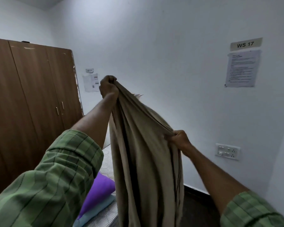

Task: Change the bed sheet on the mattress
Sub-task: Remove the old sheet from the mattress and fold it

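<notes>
A beige bed sheet (144,161) hangs in long folds in front of me, bunched along its top edge. My left hand (108,86) grips one end of that edge, raised high at arm's length. My right hand (180,139) grips the edge lower and to the right. The sheet stretches taut between both hands. Below and behind it shows a strip of the bare quilted mattress (107,163), mostly hidden by the sheet and my left sleeve.
Purple folded cloth (97,192) and a light blue one (97,212) lie on the mattress at lower left. A brown wardrobe (31,104) stands at left. A white wall with papers (243,68) and a switch plate (227,151) runs along the right; dark floor below it.
</notes>
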Action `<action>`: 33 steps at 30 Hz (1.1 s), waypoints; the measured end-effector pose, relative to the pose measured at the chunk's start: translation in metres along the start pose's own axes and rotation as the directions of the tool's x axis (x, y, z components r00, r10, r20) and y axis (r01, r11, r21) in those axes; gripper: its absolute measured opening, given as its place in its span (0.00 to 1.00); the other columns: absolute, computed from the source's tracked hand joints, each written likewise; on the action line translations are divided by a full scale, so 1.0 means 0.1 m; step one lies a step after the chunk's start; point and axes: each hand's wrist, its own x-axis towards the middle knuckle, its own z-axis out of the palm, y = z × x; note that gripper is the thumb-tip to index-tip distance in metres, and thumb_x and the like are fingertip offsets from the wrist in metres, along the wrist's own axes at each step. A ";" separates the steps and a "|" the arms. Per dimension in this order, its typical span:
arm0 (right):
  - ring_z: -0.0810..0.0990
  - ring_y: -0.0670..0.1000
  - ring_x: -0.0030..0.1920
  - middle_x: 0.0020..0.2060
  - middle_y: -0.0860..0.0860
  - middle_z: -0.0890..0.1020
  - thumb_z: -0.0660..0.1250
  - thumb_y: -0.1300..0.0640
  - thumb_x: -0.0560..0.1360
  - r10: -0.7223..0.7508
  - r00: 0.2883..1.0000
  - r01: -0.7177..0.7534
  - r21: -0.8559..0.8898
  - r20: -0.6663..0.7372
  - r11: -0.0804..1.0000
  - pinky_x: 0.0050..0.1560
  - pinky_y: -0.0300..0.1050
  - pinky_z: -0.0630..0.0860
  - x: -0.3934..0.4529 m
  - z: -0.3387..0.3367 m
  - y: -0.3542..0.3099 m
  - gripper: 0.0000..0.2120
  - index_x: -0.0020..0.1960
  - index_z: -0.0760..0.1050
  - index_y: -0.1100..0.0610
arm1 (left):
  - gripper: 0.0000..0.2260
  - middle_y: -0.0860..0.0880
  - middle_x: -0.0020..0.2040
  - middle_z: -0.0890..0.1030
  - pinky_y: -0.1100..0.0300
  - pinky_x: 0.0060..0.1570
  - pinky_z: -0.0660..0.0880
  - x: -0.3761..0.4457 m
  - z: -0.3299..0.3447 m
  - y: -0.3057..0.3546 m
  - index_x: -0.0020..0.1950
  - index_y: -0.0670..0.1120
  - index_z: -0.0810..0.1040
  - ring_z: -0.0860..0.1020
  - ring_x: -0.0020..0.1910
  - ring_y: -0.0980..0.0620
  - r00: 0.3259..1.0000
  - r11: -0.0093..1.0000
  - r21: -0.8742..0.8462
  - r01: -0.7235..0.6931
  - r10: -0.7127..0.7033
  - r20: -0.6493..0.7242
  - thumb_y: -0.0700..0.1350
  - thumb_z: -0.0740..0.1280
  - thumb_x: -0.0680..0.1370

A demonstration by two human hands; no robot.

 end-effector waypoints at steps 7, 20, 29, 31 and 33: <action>0.81 0.48 0.41 0.36 0.51 0.83 0.84 0.37 0.60 0.145 0.946 -0.030 -0.367 0.289 0.930 0.42 0.45 0.74 0.05 -0.49 0.09 0.26 0.36 0.82 0.60 | 0.19 0.56 0.46 0.83 0.70 0.36 0.67 0.07 -0.10 -0.03 0.44 0.54 0.80 0.79 0.45 0.55 0.986 0.999 -0.032 0.023 -0.028 -0.164 0.32 0.57 0.76; 0.84 0.50 0.42 0.40 0.48 0.86 0.62 0.47 0.83 0.045 0.988 -0.084 0.281 0.144 0.956 0.40 0.42 0.78 -0.12 -0.20 -0.65 0.16 0.47 0.82 0.56 | 0.12 0.49 0.55 0.86 0.59 0.56 0.76 -0.01 0.08 -0.14 0.50 0.53 0.84 0.82 0.56 0.47 0.973 0.986 0.160 -0.052 0.014 0.230 0.43 0.62 0.76; 0.76 0.46 0.40 0.38 0.52 0.81 0.67 0.52 0.75 -0.287 0.952 0.288 0.005 0.110 0.958 0.43 0.43 0.72 0.02 0.18 -0.88 0.10 0.44 0.78 0.59 | 0.31 0.54 0.53 0.83 0.54 0.57 0.80 -0.87 0.61 -0.14 0.64 0.54 0.81 0.82 0.54 0.54 0.316 0.743 0.258 -0.618 -0.066 0.946 0.61 0.82 0.65; 0.79 0.46 0.44 0.43 0.54 0.84 0.66 0.55 0.81 -0.270 0.958 0.267 0.050 0.099 0.963 0.47 0.43 0.74 0.02 0.10 -0.83 0.10 0.46 0.82 0.59 | 0.28 0.56 0.54 0.82 0.55 0.57 0.79 -0.82 0.60 -0.17 0.62 0.57 0.83 0.81 0.54 0.55 0.310 0.681 0.312 -0.663 -0.129 0.942 0.59 0.83 0.63; 0.78 0.45 0.45 0.43 0.52 0.83 0.65 0.58 0.83 -0.236 0.964 0.225 0.097 0.124 0.970 0.48 0.42 0.72 0.01 0.04 -0.81 0.11 0.47 0.82 0.61 | 0.25 0.55 0.57 0.83 0.54 0.60 0.78 -0.82 0.60 -0.23 0.61 0.58 0.83 0.81 0.57 0.53 0.318 0.713 0.304 -0.632 -0.119 0.941 0.57 0.83 0.66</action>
